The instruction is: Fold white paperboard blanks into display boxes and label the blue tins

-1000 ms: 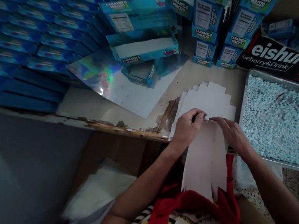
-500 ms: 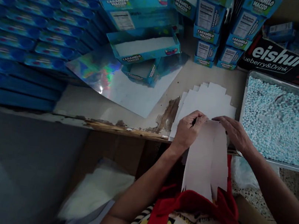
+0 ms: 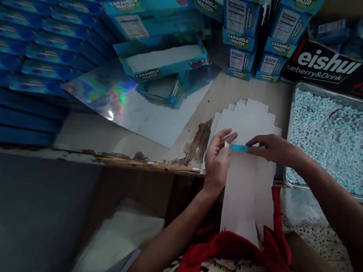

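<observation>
A flat, creased cardboard box blank [image 3: 240,190], white side up, hangs over the table's front edge against the red apron. Its far flap [image 3: 239,148] is folded over and shows a blue printed strip. My left hand [image 3: 217,165] grips the blank's far left corner, thumb on top, with the fingertips raised. Across the far right end, my right hand [image 3: 271,148] has its bent fingers closed on the folded flap. Beneath both hands lies a stack of white cardboard blanks [image 3: 248,118], fanned unevenly on the table.
A metal tray [image 3: 288,138] of small blue and white candies stands right. Behind it is a black carton [image 3: 328,69] holding blue boxes. Stacked printed boxes [image 3: 241,40], open blue boxes [image 3: 165,63] on a shiny sheet [image 3: 156,123], and piled blue boxes [image 3: 37,51] fill the back and left.
The blank's far flap has been folded toward me, exposing its blue side. My left hand has moved slightly left and opened somewhat; my right hand has slid inward along the fold. The view shifted slightly.
</observation>
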The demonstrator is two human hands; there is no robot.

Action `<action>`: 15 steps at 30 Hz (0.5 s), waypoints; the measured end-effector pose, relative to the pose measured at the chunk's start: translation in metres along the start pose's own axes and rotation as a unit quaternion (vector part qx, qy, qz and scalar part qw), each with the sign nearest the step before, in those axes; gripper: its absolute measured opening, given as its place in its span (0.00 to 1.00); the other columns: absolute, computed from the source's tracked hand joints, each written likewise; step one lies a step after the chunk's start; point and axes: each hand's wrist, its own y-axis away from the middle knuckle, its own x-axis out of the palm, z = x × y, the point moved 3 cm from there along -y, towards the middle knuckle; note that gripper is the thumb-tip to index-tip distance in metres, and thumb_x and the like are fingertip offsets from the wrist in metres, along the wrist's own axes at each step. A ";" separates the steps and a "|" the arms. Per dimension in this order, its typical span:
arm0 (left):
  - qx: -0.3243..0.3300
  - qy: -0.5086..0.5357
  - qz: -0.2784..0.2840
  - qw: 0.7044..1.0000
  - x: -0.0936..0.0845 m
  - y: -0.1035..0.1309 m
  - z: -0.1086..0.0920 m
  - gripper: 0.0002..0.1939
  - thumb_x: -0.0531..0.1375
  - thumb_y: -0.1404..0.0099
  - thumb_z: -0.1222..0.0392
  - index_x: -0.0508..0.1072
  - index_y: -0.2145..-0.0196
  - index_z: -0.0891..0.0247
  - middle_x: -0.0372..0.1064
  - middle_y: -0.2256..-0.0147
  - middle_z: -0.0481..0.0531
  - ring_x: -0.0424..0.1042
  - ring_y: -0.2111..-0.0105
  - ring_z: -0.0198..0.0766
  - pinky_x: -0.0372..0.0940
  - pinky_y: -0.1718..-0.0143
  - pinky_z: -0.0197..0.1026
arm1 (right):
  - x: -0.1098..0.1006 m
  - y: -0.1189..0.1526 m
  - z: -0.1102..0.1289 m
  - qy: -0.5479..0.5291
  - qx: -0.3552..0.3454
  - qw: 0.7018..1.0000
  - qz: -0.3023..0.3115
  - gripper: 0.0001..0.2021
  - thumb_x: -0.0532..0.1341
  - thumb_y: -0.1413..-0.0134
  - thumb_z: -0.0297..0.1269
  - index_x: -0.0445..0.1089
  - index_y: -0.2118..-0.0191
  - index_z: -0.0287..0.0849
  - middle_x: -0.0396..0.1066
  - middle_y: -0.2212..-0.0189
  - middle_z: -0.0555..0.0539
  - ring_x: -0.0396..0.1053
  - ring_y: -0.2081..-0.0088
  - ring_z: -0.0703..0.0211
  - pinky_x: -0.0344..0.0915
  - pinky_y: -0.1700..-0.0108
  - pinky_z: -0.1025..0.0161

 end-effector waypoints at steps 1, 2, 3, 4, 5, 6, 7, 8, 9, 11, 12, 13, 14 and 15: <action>-0.005 -0.007 0.011 1.000 0.002 0.000 0.000 0.24 0.58 0.42 0.68 0.76 0.47 0.58 0.81 0.48 0.56 0.75 0.39 0.52 0.70 0.41 0.51 | 0.001 -0.001 0.000 0.020 0.010 1.000 -0.010 0.17 0.72 0.47 0.52 0.83 0.58 0.46 0.71 0.79 0.52 0.65 0.79 0.64 0.59 0.74 0.63; -0.004 -0.017 0.026 1.000 0.003 0.000 -0.001 0.25 0.58 0.42 0.68 0.76 0.47 0.58 0.81 0.48 0.56 0.75 0.40 0.52 0.70 0.41 0.52 | 0.001 -0.002 0.000 0.048 0.017 0.998 -0.027 0.17 0.74 0.50 0.51 0.83 0.59 0.46 0.69 0.79 0.52 0.64 0.78 0.63 0.59 0.73 0.63; 0.003 -0.029 0.042 0.999 0.005 0.000 -0.002 0.25 0.57 0.42 0.68 0.76 0.47 0.59 0.81 0.48 0.56 0.75 0.40 0.53 0.70 0.41 0.53 | 0.000 -0.003 0.001 0.081 0.020 0.995 -0.046 0.16 0.76 0.52 0.49 0.83 0.61 0.46 0.67 0.79 0.53 0.64 0.78 0.63 0.59 0.72 0.63; 0.016 -0.046 0.056 0.997 0.007 0.001 -0.003 0.25 0.56 0.41 0.67 0.76 0.47 0.60 0.80 0.47 0.56 0.75 0.40 0.53 0.70 0.39 0.53 | -0.001 -0.004 0.003 0.114 0.022 0.991 -0.060 0.15 0.78 0.55 0.46 0.82 0.62 0.45 0.66 0.79 0.53 0.64 0.77 0.63 0.59 0.71 0.63; 0.033 -0.074 0.068 0.994 0.009 0.002 -0.005 0.25 0.55 0.40 0.67 0.77 0.47 0.61 0.80 0.46 0.57 0.75 0.40 0.53 0.69 0.38 0.54 | -0.002 -0.005 0.004 0.137 0.025 0.988 -0.065 0.16 0.79 0.58 0.44 0.82 0.63 0.45 0.65 0.79 0.54 0.64 0.76 0.63 0.59 0.70 0.63; 0.054 -0.116 0.079 0.989 0.011 0.004 -0.007 0.25 0.55 0.39 0.67 0.77 0.46 0.62 0.79 0.44 0.58 0.74 0.39 0.53 0.68 0.36 0.54 | -0.003 -0.006 0.006 0.143 0.032 0.987 -0.058 0.18 0.80 0.59 0.43 0.82 0.61 0.45 0.65 0.79 0.55 0.64 0.76 0.64 0.60 0.70 0.63; 0.076 -0.167 0.089 0.979 0.013 0.006 -0.009 0.25 0.55 0.38 0.67 0.76 0.44 0.63 0.77 0.41 0.59 0.73 0.37 0.54 0.66 0.34 0.55 | -0.004 -0.006 0.007 0.132 0.043 0.990 -0.040 0.20 0.80 0.59 0.43 0.81 0.58 0.45 0.65 0.79 0.55 0.65 0.77 0.64 0.61 0.70 0.63; 0.097 -0.223 0.098 0.965 0.016 0.008 -0.011 0.27 0.56 0.37 0.67 0.75 0.41 0.64 0.74 0.38 0.61 0.71 0.36 0.54 0.65 0.33 0.55 | -0.005 -0.005 0.007 0.109 0.060 0.992 -0.013 0.23 0.79 0.57 0.43 0.80 0.54 0.44 0.66 0.78 0.55 0.66 0.77 0.64 0.62 0.70 0.64; 0.114 -0.276 0.107 0.948 0.019 0.010 -0.012 0.29 0.56 0.35 0.66 0.72 0.37 0.65 0.71 0.35 0.62 0.70 0.35 0.55 0.65 0.33 0.55 | -0.006 -0.004 0.008 0.086 0.079 0.993 0.013 0.24 0.78 0.54 0.44 0.79 0.51 0.43 0.67 0.78 0.55 0.67 0.78 0.63 0.63 0.71 0.64; 0.138 -0.352 0.120 0.918 0.022 0.012 -0.014 0.31 0.55 0.31 0.66 0.65 0.31 0.65 0.65 0.31 0.65 0.69 0.34 0.54 0.67 0.34 0.55 | -0.008 0.000 0.010 0.073 0.109 0.991 0.036 0.24 0.75 0.48 0.44 0.78 0.48 0.41 0.69 0.77 0.55 0.69 0.79 0.63 0.65 0.72 0.64; 0.145 -0.380 0.126 0.905 0.024 0.011 -0.015 0.31 0.54 0.30 0.66 0.64 0.30 0.65 0.65 0.31 0.66 0.70 0.34 0.53 0.68 0.36 0.54 | -0.009 0.001 0.011 0.090 0.116 0.989 0.034 0.23 0.74 0.47 0.44 0.78 0.47 0.40 0.70 0.76 0.54 0.70 0.78 0.63 0.66 0.71 0.64; 0.150 -0.406 0.130 0.892 0.024 0.009 -0.016 0.29 0.53 0.29 0.68 0.65 0.32 0.65 0.68 0.33 0.66 0.72 0.36 0.52 0.70 0.37 0.53 | -0.010 0.002 0.012 0.119 0.115 0.986 0.029 0.22 0.73 0.45 0.44 0.78 0.47 0.40 0.72 0.75 0.53 0.70 0.78 0.63 0.66 0.69 0.63; 0.152 -0.435 0.136 0.877 0.024 0.005 -0.018 0.28 0.53 0.29 0.69 0.68 0.34 0.65 0.72 0.36 0.65 0.74 0.38 0.51 0.70 0.38 0.52 | -0.009 0.003 0.015 0.160 0.104 0.981 0.022 0.22 0.73 0.44 0.44 0.79 0.47 0.41 0.74 0.74 0.52 0.72 0.76 0.62 0.67 0.67 0.63; 0.151 -0.465 0.146 0.860 0.024 0.001 -0.020 0.26 0.53 0.30 0.71 0.71 0.36 0.64 0.75 0.39 0.63 0.76 0.40 0.51 0.71 0.39 0.52 | -0.008 0.003 0.018 0.212 0.083 0.973 0.017 0.20 0.72 0.43 0.45 0.80 0.47 0.42 0.76 0.72 0.50 0.74 0.73 0.60 0.67 0.64 0.62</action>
